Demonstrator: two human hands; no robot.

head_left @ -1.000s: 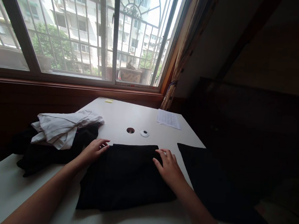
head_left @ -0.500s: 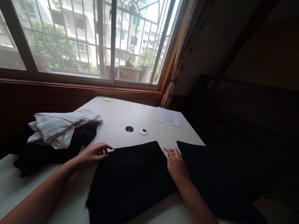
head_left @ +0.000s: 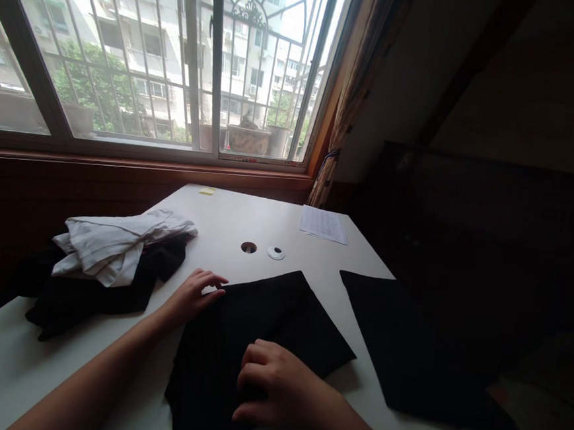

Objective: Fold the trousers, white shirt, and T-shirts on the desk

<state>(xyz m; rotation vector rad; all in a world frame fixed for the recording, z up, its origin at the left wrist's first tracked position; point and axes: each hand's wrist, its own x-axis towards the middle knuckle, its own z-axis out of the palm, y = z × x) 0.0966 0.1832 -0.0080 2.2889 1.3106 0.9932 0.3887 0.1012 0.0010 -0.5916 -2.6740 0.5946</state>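
Observation:
A folded black garment [head_left: 269,313] lies flat on the white table in front of me, its exact kind unclear in the dark cloth. My left hand [head_left: 198,294] rests at its upper left corner, fingertips on the edge, with thumb and fingers apart. Over the lower middle of the same cloth is my right hand [head_left: 278,383], its fingers bent and the thumb spread away from them. Black cloth shows in the gap between, and no gripped fold can be made out. To the right lies another folded black garment [head_left: 416,344].
A heap of clothes with a white garment [head_left: 106,244] over black cloth [head_left: 91,299] is on the left of the white table [head_left: 237,214]. Farther back are a cable hole [head_left: 248,248], its round cover [head_left: 276,253], printed papers [head_left: 323,224] and a yellow note [head_left: 207,191].
My right hand has left the garment's right side and moved left and nearer over its lower middle. My left hand has shifted slightly right along the top edge.

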